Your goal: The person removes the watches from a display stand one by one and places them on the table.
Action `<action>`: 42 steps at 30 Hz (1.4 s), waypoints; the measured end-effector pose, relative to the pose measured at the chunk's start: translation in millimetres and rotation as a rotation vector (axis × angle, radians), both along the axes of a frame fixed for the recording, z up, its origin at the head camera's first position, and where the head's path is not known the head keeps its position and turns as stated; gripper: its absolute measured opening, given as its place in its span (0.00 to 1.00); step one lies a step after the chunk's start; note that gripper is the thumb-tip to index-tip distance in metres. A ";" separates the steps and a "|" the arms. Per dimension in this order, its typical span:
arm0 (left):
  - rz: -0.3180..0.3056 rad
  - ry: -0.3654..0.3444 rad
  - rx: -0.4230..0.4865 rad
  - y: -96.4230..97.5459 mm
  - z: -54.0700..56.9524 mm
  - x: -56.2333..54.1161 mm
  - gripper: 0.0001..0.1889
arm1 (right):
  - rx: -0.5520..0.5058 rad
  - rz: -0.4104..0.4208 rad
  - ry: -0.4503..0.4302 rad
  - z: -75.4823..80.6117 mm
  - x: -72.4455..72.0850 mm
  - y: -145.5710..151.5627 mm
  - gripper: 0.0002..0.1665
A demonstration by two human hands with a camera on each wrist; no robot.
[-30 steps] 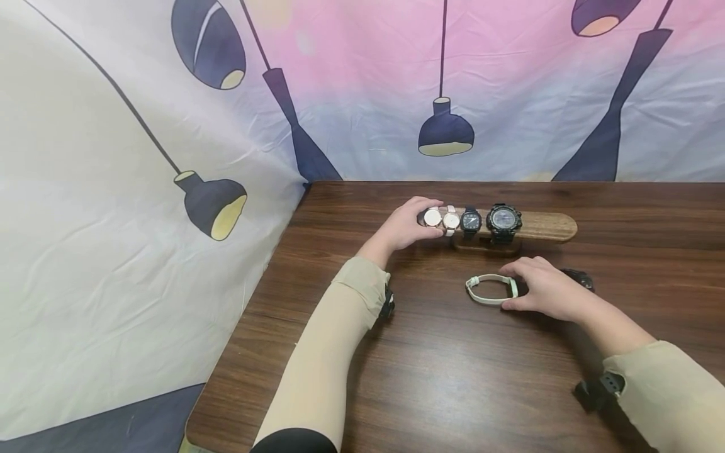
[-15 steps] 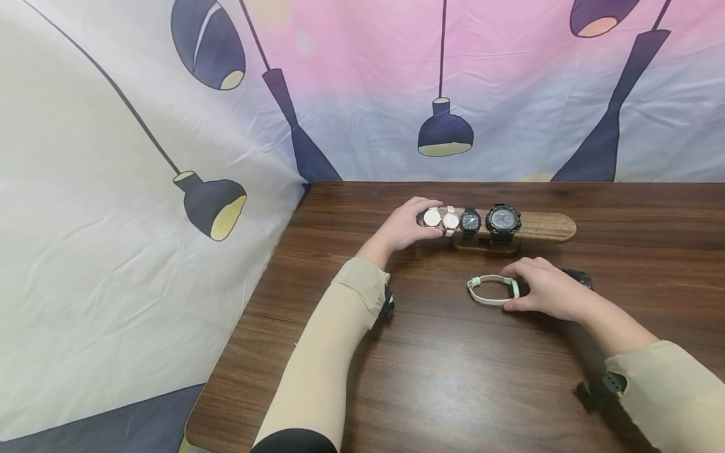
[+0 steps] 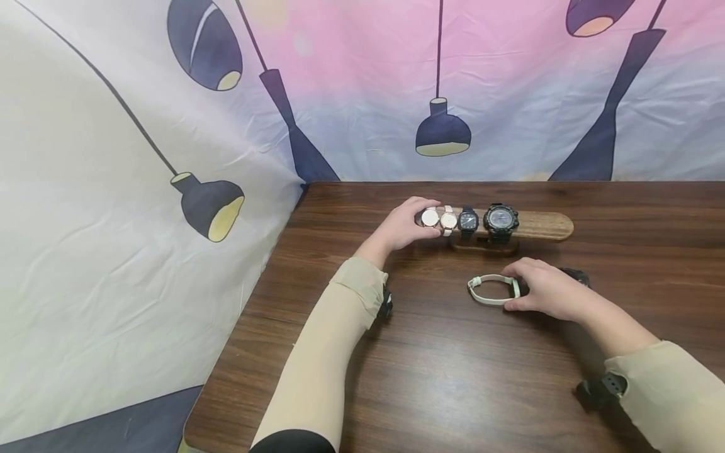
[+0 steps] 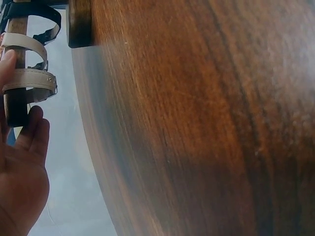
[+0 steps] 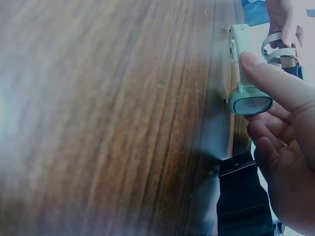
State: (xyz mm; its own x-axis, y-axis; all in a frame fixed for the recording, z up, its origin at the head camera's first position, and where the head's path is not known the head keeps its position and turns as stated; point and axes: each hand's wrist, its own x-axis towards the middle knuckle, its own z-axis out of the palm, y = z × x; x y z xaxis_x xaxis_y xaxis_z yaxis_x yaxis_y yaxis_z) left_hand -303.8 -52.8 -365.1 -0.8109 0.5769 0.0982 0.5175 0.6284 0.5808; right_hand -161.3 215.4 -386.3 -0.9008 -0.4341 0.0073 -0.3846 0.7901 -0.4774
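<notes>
A wooden watch stand (image 3: 544,226) bears several watches in a row. My left hand (image 3: 399,225) holds its left end, thumb on the near side and fingers on the far side, beside a white-dialled watch (image 3: 430,218). A second white-strapped watch (image 3: 449,221), a square black watch (image 3: 468,220) and a large black watch (image 3: 501,219) follow to the right. In front of the stand, my right hand (image 3: 546,289) pinches a mint-green watch (image 5: 250,101) between thumb and fingers near its case. Its strap forms a closed loop.
Behind my right hand lies a black watch (image 3: 576,277), partly hidden; its broad strap (image 5: 243,196) shows in the right wrist view. The brown wooden table (image 3: 453,377) runs back to a lamp-patterned cloth (image 3: 368,126).
My right hand and the mint-green watch have shifted very slightly right relative to the stand. My left hand stays at the stand's end.
</notes>
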 end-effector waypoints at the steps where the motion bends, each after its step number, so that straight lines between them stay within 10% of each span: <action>1: -0.001 -0.001 0.002 0.2 -0.1 -0.1 0.33 | 0.000 0.000 0.001 0.2 0.2 0.0 0.33; 42: -0.010 0.011 -0.025 0.3 2.9 0.5 0.33 | -0.127 -0.103 0.160 16.1 -2.3 8.0 0.38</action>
State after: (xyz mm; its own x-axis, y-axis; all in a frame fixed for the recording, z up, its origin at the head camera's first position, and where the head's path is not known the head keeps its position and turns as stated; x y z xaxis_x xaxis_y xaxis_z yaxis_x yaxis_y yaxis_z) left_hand -303.2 -52.5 -362.2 -0.8037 0.5877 0.0931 0.5306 0.6370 0.5592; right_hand -163.6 223.4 -370.2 -0.9231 -0.3268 0.2027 -0.3843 0.7663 -0.5149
